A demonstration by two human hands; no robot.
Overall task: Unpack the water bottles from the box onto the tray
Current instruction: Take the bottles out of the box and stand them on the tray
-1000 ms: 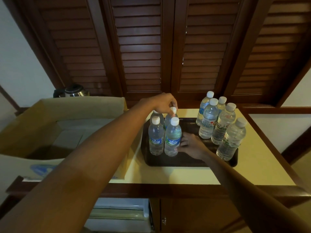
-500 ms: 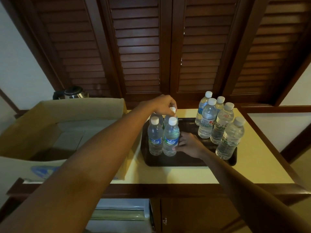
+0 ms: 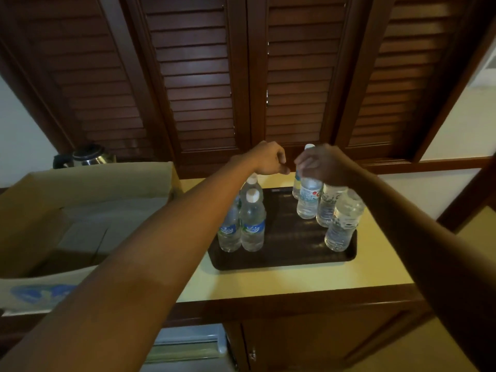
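Note:
A dark tray lies on the pale counter. At its left end stand several water bottles with blue labels, white caps up. At its right end stands a second cluster of clear bottles. My left hand hovers just above the left cluster with its fingers curled and nothing in them. My right hand is closed over the neck of a bottle in the right cluster and hides most of the caps there. An open cardboard box sits to the left; no bottles show inside it.
A metal kettle stands behind the box. Dark louvred wooden doors rise right behind the counter. The counter's wooden front edge runs below the tray, with a cabinet door underneath.
My right hand rose from the tray floor beside the left cluster and went to the tops of the right cluster. My left hand lifted off the back bottle's cap.

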